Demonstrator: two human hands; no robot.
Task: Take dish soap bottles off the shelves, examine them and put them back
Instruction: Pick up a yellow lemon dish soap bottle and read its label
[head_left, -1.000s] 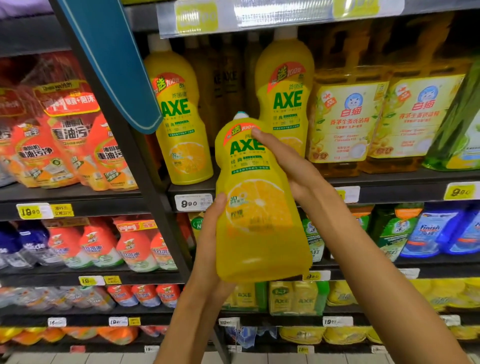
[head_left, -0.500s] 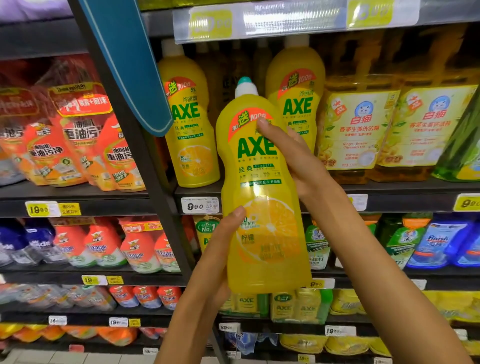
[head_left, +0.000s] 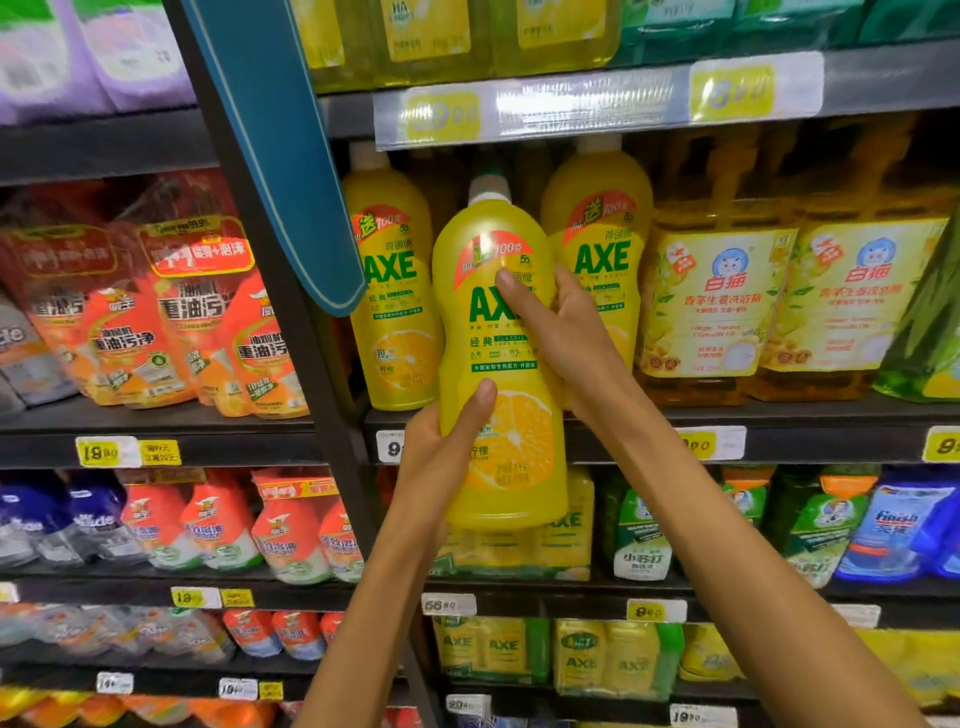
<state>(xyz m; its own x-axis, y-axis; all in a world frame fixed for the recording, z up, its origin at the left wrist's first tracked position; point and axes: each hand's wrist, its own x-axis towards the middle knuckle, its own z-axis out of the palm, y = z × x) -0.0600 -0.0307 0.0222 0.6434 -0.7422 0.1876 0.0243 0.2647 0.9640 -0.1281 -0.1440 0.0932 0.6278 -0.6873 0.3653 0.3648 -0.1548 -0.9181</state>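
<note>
I hold a yellow AXE dish soap bottle (head_left: 498, 364) upright in front of the shelf, its white cap up and its label facing me. My left hand (head_left: 441, 457) grips its lower left side, thumb across the lemon picture. My right hand (head_left: 556, 332) grips its upper right side, thumb over the AXE lettering. Its base hangs below the shelf edge (head_left: 810, 426). Two more AXE bottles stand on that shelf, one to the left (head_left: 392, 312) and one to the right (head_left: 602, 244), with a gap between them behind the held bottle.
Large yellow jugs (head_left: 717, 301) with a cat logo stand right of the AXE bottles. A dark upright post (head_left: 291, 322) and a teal hanging sign (head_left: 280, 156) divide the bays. Orange refill pouches (head_left: 156, 322) fill the left bay. Lower shelves hold more soap packs (head_left: 514, 649).
The bottle has risen and moved toward the shelf gap between the two AXE bottles, turning fully upright. Both hands kept their grip; the view has tilted upward.
</note>
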